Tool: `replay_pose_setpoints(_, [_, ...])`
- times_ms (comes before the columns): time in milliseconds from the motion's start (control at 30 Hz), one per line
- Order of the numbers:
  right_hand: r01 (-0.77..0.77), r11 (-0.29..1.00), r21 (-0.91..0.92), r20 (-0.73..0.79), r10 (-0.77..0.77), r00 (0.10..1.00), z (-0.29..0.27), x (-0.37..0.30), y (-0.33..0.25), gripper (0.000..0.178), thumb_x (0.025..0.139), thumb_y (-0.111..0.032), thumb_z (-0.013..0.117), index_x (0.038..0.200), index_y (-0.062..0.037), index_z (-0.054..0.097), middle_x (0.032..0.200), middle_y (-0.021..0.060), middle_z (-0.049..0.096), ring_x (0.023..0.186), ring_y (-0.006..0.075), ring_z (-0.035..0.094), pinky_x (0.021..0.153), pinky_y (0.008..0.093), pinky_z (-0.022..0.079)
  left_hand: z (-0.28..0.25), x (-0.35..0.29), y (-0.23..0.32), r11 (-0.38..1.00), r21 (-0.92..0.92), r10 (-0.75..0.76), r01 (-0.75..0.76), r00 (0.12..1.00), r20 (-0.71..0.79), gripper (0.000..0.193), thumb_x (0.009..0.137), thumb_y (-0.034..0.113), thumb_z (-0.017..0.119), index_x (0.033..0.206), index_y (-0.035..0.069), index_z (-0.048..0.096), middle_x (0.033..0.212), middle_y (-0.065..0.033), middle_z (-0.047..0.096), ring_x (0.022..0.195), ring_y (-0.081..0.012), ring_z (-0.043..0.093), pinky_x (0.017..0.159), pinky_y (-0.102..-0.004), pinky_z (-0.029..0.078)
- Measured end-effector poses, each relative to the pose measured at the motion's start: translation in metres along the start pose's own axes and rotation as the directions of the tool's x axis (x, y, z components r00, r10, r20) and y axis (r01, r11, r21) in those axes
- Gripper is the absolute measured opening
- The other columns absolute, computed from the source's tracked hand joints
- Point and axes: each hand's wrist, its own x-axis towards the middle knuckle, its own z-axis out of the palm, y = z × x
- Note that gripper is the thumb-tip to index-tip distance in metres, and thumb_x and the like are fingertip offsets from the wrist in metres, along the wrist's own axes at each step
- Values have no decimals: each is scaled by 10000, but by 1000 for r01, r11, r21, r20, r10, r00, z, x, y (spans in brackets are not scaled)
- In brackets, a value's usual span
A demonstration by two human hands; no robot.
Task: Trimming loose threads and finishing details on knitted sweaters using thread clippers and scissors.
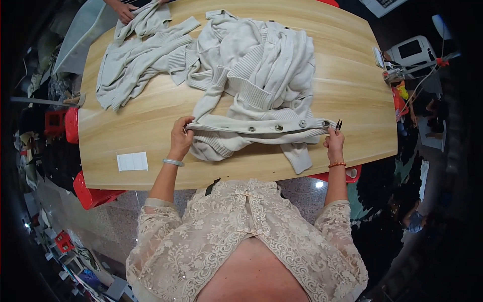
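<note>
A light grey knitted cardigan lies along the near side of the table, its button band drawn out straight from left to right. Several dark, shiny buttons run along the band. My left hand pinches the band's left end. At the other end, by the last button, my right hand is closed on the cardigan's edge. Two dark pointed blades of what look like thread snips stick up from that same hand; their handle is hidden in it. Beyond the band, more pale knitwear lies heaped.
At the far left, another person's hand rests on a second pale knit garment. A white paper card lies near the left front of the wooden table. Red stools stand around its edge. A white machine is off to the right.
</note>
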Motion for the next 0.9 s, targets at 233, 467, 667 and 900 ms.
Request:
replay_pose_setpoints(233, [392,688,-610,-14,-505,863,11,9,-7,223,935,-196,513,1046,-21,598,832,57,617,614,152,545,560,286,459,11,-7,18,987,-147,48,-62,994,-98,202,736,-82,510,883,43,569,874,-43,557,719,-113,497,622,-216,403])
replay_pose_setpoints(467, [474,852,-224,593,-267,760,123,-106,-52,226,910,-153,583,1087,-25,641,844,21,633,715,25,497,574,186,408,21,-5,77,909,-391,126,-146,989,-77,236,766,-135,546,917,46,517,1004,-60,551,899,-117,538,823,-231,441])
replay_pose_setpoints(667, [659,752,7,745,-444,498,196,-168,-72,417,743,-102,733,1141,-57,615,928,-25,580,565,22,351,490,185,292,40,2,117,800,-568,191,-192,980,-62,225,765,-109,574,918,37,498,1018,-74,530,899,-114,535,793,-221,441])
replay_pose_setpoints(900, [746,661,78,692,-575,437,209,-168,-63,393,718,-86,734,1091,-49,617,857,10,546,611,79,422,531,212,355,48,-7,121,735,-671,81,-98,995,-57,243,752,-102,599,926,34,497,1019,-70,531,908,-102,526,792,-221,446])
